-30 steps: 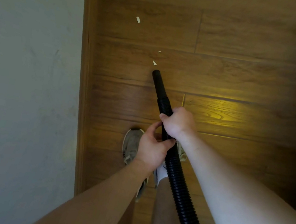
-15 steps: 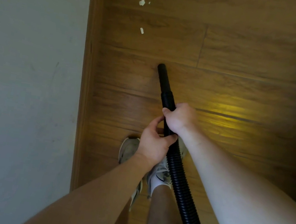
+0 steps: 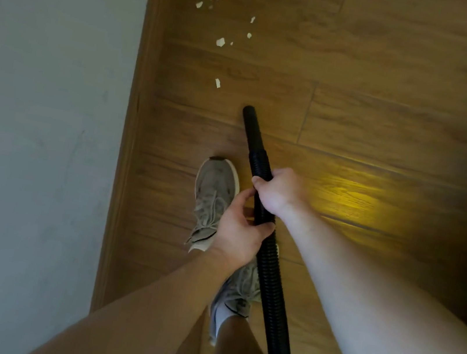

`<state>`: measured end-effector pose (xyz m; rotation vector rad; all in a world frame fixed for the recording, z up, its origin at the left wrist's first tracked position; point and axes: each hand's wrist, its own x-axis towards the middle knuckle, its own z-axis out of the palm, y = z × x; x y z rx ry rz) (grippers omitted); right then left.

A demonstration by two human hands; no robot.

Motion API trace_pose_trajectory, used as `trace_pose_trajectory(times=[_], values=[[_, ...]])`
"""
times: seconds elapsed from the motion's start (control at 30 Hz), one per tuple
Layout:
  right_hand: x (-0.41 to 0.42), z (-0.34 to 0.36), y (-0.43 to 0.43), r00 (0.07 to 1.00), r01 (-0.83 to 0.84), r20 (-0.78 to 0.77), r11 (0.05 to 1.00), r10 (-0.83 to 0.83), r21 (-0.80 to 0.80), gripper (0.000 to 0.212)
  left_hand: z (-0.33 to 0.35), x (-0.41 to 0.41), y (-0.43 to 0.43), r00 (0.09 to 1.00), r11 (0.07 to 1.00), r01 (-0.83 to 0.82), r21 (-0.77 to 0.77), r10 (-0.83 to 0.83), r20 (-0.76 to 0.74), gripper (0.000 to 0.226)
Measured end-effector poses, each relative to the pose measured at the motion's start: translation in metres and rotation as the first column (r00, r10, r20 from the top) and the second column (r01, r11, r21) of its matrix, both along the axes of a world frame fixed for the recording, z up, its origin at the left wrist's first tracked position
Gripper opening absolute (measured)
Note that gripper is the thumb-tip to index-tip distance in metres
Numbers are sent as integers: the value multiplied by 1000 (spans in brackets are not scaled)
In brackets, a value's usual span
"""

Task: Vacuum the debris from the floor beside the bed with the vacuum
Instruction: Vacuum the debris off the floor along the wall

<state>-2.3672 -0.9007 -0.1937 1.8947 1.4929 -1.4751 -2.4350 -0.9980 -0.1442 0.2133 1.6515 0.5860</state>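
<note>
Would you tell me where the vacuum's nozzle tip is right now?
In the head view, the nozzle tip is mid-frame over the wood floor, just below-right of the nearest debris scrap.

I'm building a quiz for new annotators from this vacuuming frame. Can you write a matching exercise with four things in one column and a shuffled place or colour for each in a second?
Things
1. vacuum hose
2. debris scraps
3. forward grey shoe
4. right hand

Descriptions
A. on the wooden floor, left of the hose
B. grips the hose just behind the nozzle
C. black and ribbed
D. white, scattered ahead of the nozzle

Pairs: 1-C, 2-D, 3-A, 4-B
</note>
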Motion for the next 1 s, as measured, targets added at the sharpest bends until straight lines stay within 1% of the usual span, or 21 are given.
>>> trace_pose_trajectory(times=[0.2, 0.4, 0.6, 0.67, 0.8, 0.9, 1.0], values=[[-7, -6, 16, 1000, -27, -12, 1000, 27, -10, 30, -8, -8, 12, 1000, 1000, 9, -4, -9, 5, 69], [-29, -8, 35, 998, -61, -7, 998, 61, 28, 32, -14, -28, 29, 1000, 1000, -1, -20, 1, -10, 70], [-60, -9, 60, 996, -81, -22, 996, 82, 36, 30, -14, -56, 52, 998, 999, -53, -10, 52, -29, 73], [-72, -10, 72, 995, -98, -18, 995, 98, 16, 30, -15, -65, 59, 997, 998, -70, 0, 69, -38, 71], [-94, -11, 91, 982, -186, 25, 981, 187, -46, 32, -15, -81, 73, 993, 994, -109, -6, 109, -38, 69], [-104, -10, 99, 983, -180, 31, 981, 183, -76, 34, -11, -88, 81, 992, 992, -126, -9, 126, -30, 65], [-101, -4, 103, 973, -218, 49, 970, 224, -109, 34, -5, -85, 84, 991, 991, -130, -17, 130, -4, 59]])
